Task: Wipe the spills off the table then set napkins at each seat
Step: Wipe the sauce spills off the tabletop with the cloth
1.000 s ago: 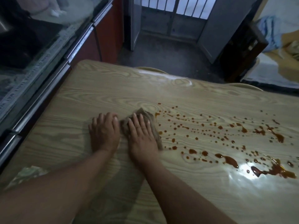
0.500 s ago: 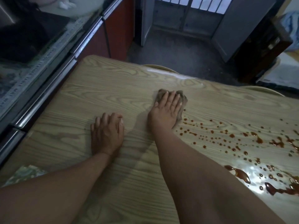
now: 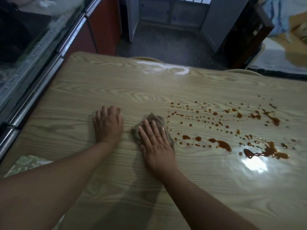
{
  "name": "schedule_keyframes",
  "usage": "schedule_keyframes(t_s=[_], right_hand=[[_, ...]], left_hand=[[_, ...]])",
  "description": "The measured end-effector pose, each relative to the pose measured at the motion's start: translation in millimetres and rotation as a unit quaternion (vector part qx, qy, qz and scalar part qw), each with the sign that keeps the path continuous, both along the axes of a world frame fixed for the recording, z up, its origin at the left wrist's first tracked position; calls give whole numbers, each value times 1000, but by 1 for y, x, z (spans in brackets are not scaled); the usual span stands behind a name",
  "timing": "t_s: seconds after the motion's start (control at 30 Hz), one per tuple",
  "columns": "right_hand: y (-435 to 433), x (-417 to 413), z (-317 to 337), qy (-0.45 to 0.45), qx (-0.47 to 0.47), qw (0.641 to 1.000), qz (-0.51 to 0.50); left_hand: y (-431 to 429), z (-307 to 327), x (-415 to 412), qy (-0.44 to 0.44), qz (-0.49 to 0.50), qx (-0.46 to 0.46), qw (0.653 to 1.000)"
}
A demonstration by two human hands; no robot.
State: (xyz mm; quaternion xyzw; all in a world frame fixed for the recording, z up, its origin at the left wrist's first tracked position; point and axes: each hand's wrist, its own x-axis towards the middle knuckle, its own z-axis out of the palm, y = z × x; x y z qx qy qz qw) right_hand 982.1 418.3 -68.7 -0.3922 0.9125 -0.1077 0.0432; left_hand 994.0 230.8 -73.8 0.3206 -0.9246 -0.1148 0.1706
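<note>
A wood-grain table fills the view. Reddish-brown spills dot and pool across its right half, from small drops near the middle to a large puddle at the right. My right hand lies flat, fingers spread, pressing a brown cloth onto the table just left of the nearest drops. My left hand rests palm down on the bare wood beside it, holding nothing. A pale patterned napkin peeks out at the table's near-left edge, partly hidden by my left arm.
A glass-fronted cabinet with metal rails runs along the table's left side. Two chair backs show beyond the far edge. Past them lie dark floor and a barred door. A dark wooden piece of furniture stands at the back right.
My right hand has pulled the cloth back from the far middle of the table toward me, beside the left hand. The left hand has stayed put.
</note>
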Motion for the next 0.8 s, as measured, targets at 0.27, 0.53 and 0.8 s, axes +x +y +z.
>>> schedule_keyframes(t_s=[0.27,0.53,0.8], right_hand=[[6,-52,-1,29,20,998,56],[-33,-153,1,-3,29,999,-38],[-49,-169,1,-28,21,968,-248]], left_hand=[[45,0,-35,49,16,68,996],[51,-4,-36,39,32,-10,999],[52,-6,-38,32,30,-26,999]])
